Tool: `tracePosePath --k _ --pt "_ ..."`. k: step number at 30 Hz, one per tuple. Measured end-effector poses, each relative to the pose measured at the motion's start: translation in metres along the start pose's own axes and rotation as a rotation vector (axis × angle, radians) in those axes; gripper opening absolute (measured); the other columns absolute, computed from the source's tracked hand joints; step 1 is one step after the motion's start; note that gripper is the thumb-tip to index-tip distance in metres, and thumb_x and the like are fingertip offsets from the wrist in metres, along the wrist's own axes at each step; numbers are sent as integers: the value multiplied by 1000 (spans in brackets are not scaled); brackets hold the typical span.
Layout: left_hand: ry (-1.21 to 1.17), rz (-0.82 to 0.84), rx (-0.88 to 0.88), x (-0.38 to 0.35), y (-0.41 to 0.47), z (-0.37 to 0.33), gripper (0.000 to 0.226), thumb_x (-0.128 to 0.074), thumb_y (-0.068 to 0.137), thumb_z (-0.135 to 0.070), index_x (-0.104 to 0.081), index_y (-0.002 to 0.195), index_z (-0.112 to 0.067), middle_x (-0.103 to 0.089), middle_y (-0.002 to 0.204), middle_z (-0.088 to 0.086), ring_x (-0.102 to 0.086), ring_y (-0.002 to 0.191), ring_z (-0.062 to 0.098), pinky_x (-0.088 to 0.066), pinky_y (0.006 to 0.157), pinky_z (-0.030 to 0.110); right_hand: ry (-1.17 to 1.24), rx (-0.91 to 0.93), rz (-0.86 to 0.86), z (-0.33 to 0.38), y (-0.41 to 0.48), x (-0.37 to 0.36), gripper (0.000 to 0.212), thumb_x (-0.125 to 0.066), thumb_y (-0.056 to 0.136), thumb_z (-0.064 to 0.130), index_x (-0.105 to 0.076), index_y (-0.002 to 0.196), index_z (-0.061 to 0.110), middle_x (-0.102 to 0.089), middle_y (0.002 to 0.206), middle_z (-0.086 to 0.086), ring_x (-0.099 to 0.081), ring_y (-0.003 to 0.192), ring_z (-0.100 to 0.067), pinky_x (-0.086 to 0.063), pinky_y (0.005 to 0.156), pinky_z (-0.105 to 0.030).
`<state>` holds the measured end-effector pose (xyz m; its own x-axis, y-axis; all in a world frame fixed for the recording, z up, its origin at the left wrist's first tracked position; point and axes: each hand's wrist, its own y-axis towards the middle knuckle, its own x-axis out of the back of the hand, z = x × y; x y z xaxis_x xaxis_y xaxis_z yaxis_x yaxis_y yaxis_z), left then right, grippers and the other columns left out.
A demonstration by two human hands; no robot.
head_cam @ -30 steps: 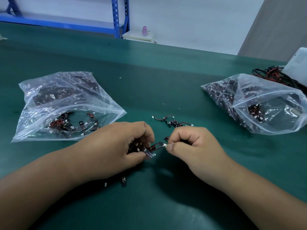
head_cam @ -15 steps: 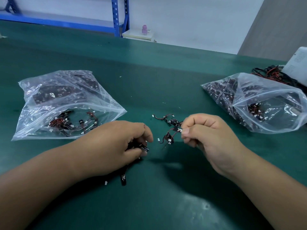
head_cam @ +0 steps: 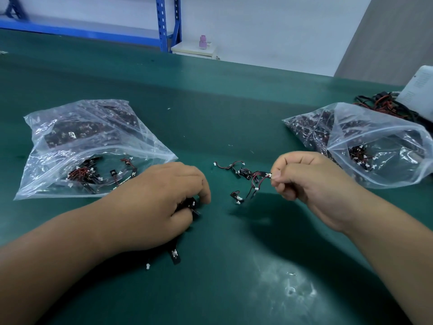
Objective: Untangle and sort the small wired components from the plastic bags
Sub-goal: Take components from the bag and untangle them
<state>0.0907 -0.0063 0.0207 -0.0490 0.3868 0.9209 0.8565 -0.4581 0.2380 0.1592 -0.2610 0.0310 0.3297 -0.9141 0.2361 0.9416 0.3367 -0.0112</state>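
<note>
My left hand (head_cam: pixel 161 202) is closed over a tangled clump of small wired components (head_cam: pixel 191 205), mostly hidden beneath it; one black piece (head_cam: pixel 175 256) pokes out below the palm. My right hand (head_cam: pixel 304 181) pinches the white connector end of one wired component (head_cam: pixel 251 186), whose red and black wire hangs down to the mat. A small pile of separated components (head_cam: pixel 234 168) lies just behind it. A clear plastic bag (head_cam: pixel 77 146) with components lies at the left, another clear bag (head_cam: pixel 365 141) at the right.
The green mat (head_cam: pixel 210 109) covers the whole table. A heap of red and black cables (head_cam: pixel 379 105) and a white device (head_cam: pixel 419 90) sit at the far right behind the right bag. A blue shelf frame (head_cam: pixel 164 22) stands beyond the table.
My right hand has pulled one wired component out of the clump and carried it right and away from the left hand. My left hand has stayed put on the clump.
</note>
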Motion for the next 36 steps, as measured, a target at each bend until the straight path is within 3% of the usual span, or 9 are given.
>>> tracePosePath --k 8,12,14,17,21,25,29,33,36 --pt "-98 -41 -80 -8 0 5 37 -53 61 -22 -59 93 -39 -63 101 -25 -61 98 9 -50 84 36 108 7 37 -1 -2 -2 4 -64 59 17 -65 56 18 -53 59 -7 -41 56 -17 -28 54 -31" --pt "-106 -45 -99 -8 0 5 30 -56 69 -23 -61 95 -37 -63 102 -25 -61 99 6 -50 85 37 98 26 34 -1 -2 -3 11 -60 66 15 -65 57 18 -53 59 -6 -41 57 -18 -28 55 -32" --pt "-128 -50 -70 -7 -1 3 23 -56 80 -33 -62 102 -37 -63 105 -24 -60 103 4 -50 88 36 106 30 46 0 -4 -5 12 -60 67 15 -65 57 18 -54 59 -5 -42 58 -18 -29 55 -31" --pt "-132 -90 -7 -8 0 -2 32 -48 90 -47 -61 119 -40 -61 110 -27 -56 109 -1 -45 96 27 120 51 105 3 -8 -11 12 -60 66 13 -65 57 18 -55 59 -6 -43 59 -18 -31 55 -30" --pt "-174 -108 9 -12 4 -5 43 -53 91 -35 -52 133 -42 -58 120 -36 -52 114 -10 -38 100 17 104 81 224 7 -15 -23 12 -63 69 15 -67 59 20 -58 60 -5 -46 55 -15 -36 53 -23" --pt "-328 -137 6 -17 5 -7 41 -60 88 -32 -55 127 -46 -66 108 -30 -66 97 5 -49 88 27 41 86 236 7 -16 -29 9 -65 70 19 -69 62 22 -60 60 -2 -47 53 -12 -37 52 -19" --pt "-333 -214 48 -20 7 -8 37 -64 85 -33 -55 119 -46 -67 96 -29 -67 75 14 -51 75 30 -31 76 182 6 -13 -25 8 -65 69 22 -69 62 22 -61 59 0 -48 55 -12 -38 54 -23" --pt "-164 -267 85 -16 7 -3 28 -67 82 -28 -62 107 -39 -63 94 -33 -60 80 1 -40 69 5 -118 98 128 7 -8 -15 8 -64 68 23 -69 61 21 -60 57 2 -49 55 -11 -40 55 -22" --pt "-104 -243 117 -14 8 -2 30 -74 82 -19 -63 103 -37 -63 93 -33 -55 83 -7 -34 70 -1 -173 104 116 8 -5 -8 10 -62 66 21 -67 57 22 -58 55 3 -49 55 -9 -41 55 -21"
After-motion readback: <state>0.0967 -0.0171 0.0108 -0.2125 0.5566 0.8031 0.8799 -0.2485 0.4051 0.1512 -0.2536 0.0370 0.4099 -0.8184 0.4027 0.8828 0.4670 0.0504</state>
